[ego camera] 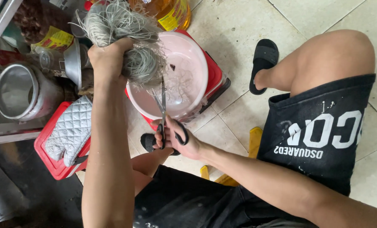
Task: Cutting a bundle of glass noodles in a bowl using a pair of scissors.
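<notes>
My left hand grips a thick bundle of dry grey vermicelli noodles and holds it over a pale pink basin. My right hand holds black-handled scissors, with the blades pointing up toward the lower end of the bundle. Short cut noodle pieces lie inside the basin. The basin rests on a red container.
A grey quilted oven mitt lies on a red lid at the left. A metal pot and a bottle of cooking oil stand nearby. My legs in black shorts, a black sandal and a yellow stool are on the tiled floor.
</notes>
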